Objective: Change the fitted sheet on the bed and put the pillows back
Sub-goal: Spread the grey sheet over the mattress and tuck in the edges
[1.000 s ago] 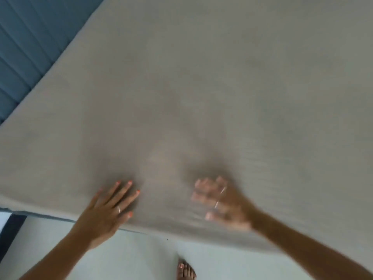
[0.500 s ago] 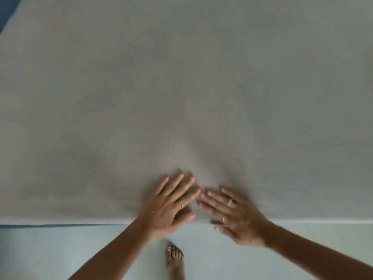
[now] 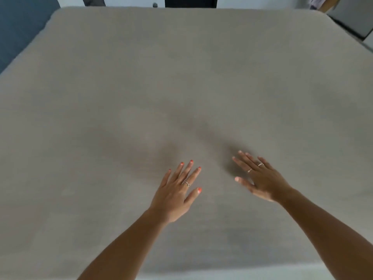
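Note:
A beige fitted sheet (image 3: 181,77) covers the whole mattress and lies smooth, with a faint crease between my hands. My left hand (image 3: 177,190) lies flat on the sheet with fingers spread, a little left of centre. My right hand (image 3: 260,176) is flat too, fingers straight and slightly blurred, on the sheet to the right. Both arms reach in from the near edge of the bed. No pillows are in view.
A blue padded headboard (image 3: 20,33) runs along the left side of the bed. Beyond the far edge stand a dark doorway or cabinet (image 3: 189,2) and pale wall. Furniture (image 3: 351,19) sits at the far right corner.
Both hands have slid from the near edge of the bed further onto the sheet and moved apart. The view has tilted up, showing the whole bed.

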`<state>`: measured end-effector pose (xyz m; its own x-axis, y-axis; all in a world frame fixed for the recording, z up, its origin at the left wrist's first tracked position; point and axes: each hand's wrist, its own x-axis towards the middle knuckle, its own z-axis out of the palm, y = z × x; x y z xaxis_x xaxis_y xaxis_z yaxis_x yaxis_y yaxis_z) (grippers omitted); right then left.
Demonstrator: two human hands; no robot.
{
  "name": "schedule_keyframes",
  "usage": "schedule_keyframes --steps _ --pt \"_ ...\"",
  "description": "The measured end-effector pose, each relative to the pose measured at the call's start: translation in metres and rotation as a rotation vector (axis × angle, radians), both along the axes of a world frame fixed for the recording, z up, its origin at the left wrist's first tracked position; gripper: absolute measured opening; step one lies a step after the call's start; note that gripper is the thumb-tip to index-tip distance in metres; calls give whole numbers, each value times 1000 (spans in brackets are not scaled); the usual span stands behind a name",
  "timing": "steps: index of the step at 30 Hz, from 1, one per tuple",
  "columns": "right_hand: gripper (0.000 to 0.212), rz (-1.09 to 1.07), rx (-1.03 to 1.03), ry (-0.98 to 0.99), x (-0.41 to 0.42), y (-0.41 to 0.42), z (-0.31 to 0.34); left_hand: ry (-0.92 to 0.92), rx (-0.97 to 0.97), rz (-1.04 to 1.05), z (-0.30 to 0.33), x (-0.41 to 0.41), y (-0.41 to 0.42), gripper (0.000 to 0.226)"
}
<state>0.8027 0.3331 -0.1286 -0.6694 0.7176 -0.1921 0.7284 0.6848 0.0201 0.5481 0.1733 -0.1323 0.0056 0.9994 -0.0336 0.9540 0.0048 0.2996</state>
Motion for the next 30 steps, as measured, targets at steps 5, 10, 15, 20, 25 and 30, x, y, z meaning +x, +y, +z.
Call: schedule_keyframes --steps 5,10,15,20,25,30 --pt "89 14 -31 70 12 26 -26 -102 -106 267 -34 56 26 64" --pt "64 280 -18 131 35 6 -29 162 -26 -27 -41 75 8 58" --pt "51 620 -96 173 106 -36 -22 217 -28 -411 -35 101 -22 60" --pt "53 701 -226 80 168 -60 -8 205 -10 -768 -27 124 -46 63" --pt "56 89 -95 296 152 -17 -16 -8 50 -517 -17 147 19 53" --pt "54 -720 -64 408 114 77 -16 33 45 -192 -17 209 133 59"
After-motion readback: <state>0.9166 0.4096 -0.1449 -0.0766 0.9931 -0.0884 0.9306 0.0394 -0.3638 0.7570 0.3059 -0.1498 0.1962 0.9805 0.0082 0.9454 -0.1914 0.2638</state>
